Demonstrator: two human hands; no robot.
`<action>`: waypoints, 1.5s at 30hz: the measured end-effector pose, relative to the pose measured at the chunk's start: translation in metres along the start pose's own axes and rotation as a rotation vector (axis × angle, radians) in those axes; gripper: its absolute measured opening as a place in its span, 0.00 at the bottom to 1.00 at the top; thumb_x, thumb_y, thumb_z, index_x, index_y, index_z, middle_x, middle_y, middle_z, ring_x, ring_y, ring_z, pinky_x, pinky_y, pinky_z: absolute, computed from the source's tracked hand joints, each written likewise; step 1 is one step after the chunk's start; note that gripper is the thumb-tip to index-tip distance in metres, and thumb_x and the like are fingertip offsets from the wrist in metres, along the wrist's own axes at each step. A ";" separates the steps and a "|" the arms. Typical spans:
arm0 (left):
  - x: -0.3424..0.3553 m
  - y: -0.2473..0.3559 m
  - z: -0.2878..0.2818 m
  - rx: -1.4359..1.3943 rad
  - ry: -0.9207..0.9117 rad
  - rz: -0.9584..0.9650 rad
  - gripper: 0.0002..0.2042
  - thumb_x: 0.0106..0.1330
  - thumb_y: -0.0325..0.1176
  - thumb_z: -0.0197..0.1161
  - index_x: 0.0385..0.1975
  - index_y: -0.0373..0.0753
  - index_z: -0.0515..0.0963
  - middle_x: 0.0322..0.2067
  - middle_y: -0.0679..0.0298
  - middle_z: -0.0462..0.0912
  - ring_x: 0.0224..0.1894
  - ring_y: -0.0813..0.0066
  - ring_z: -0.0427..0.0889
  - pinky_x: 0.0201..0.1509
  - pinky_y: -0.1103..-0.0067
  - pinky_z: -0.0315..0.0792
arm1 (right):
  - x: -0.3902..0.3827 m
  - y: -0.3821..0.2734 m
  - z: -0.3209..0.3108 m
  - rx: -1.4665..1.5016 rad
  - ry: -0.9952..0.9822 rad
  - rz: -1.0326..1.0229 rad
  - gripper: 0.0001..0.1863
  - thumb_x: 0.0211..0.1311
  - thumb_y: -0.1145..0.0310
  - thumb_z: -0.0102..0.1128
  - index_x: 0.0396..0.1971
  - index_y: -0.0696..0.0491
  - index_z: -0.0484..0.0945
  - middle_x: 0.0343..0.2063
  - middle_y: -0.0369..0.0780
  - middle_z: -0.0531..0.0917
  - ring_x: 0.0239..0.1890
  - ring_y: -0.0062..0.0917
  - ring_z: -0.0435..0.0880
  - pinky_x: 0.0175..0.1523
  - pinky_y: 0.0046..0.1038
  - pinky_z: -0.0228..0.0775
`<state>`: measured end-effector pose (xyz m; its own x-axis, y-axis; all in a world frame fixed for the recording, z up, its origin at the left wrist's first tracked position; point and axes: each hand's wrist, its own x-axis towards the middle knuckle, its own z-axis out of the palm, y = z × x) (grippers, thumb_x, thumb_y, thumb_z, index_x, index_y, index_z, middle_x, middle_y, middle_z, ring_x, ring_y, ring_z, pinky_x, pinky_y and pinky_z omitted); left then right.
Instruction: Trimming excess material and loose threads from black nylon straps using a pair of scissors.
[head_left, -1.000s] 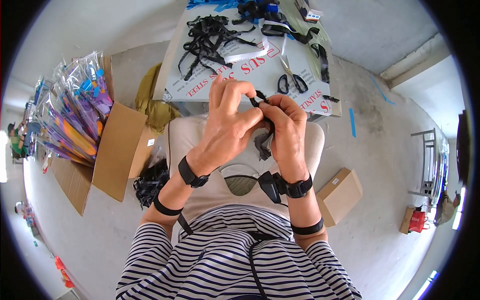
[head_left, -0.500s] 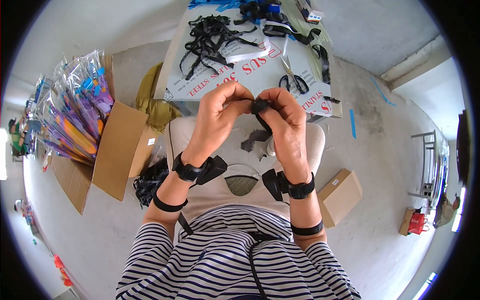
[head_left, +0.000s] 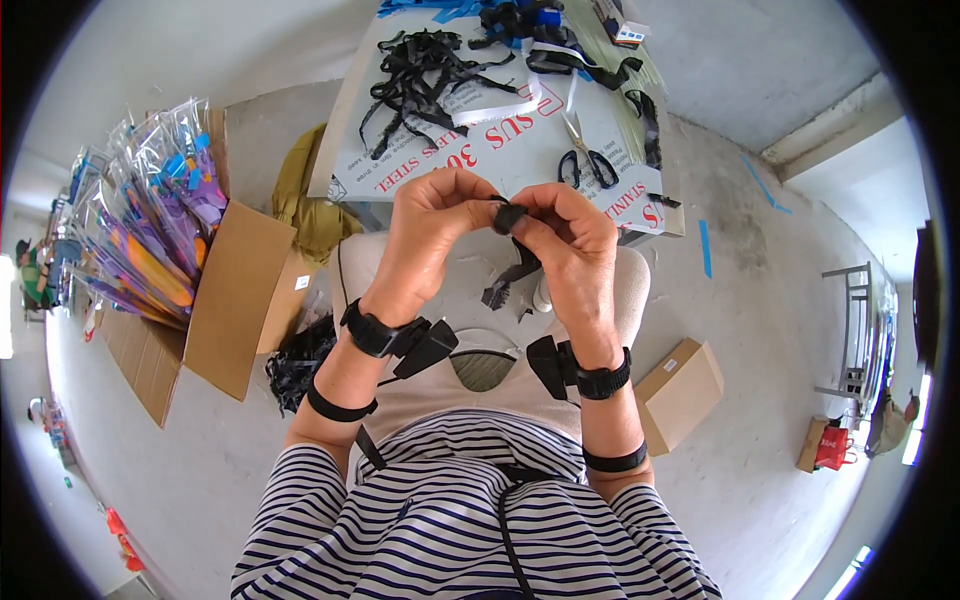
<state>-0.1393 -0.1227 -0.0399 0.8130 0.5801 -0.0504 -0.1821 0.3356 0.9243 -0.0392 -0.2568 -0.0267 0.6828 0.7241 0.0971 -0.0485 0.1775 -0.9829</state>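
Between my two hands, above my lap and just short of the table edge, a black fabric strip [head_left: 522, 262] is bunched at the top, its loose end hanging down. My left hand [head_left: 430, 225] pinches the bunched part from the left, thumb against forefinger. From the other side my right hand [head_left: 570, 240] grips the same bunch between thumb and fingers. What exactly lies between the fingertips is partly hidden. Beyond my right hand, scissors [head_left: 585, 160] with dark handles lie on the table, blades slightly apart. A heap of black strips [head_left: 425, 80] lies beyond my left hand.
The table [head_left: 350, 165] has a printed covering. White ribbon [head_left: 500, 110] and more black strips lie on it. At left stands a carton [head_left: 235, 310] of plastic-wrapped colourful items, beside an olive cloth [head_left: 305, 200]. A smaller carton [head_left: 685, 390] sits on the floor at right.
Both hands have lowered slightly toward me, still pinching the black strip. The bunched part has shifted a little left, and the hanging end shows more clearly.
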 end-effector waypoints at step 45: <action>-0.009 -0.005 0.013 -0.116 -0.233 -0.203 0.11 0.62 0.19 0.61 0.44 0.33 0.76 0.39 0.65 0.79 0.36 0.77 0.79 0.41 0.81 0.74 | 0.001 0.008 -0.008 -0.353 0.257 -0.367 0.02 0.58 0.81 0.60 0.28 0.60 0.76 0.26 0.36 0.76 0.24 0.19 0.75 0.29 0.22 0.67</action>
<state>-0.1391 -0.1390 -0.0390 0.9413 0.3119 -0.1294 -0.0540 0.5172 0.8541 -0.0333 -0.2597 -0.0358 0.7666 0.4635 0.4444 0.4417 0.1217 -0.8889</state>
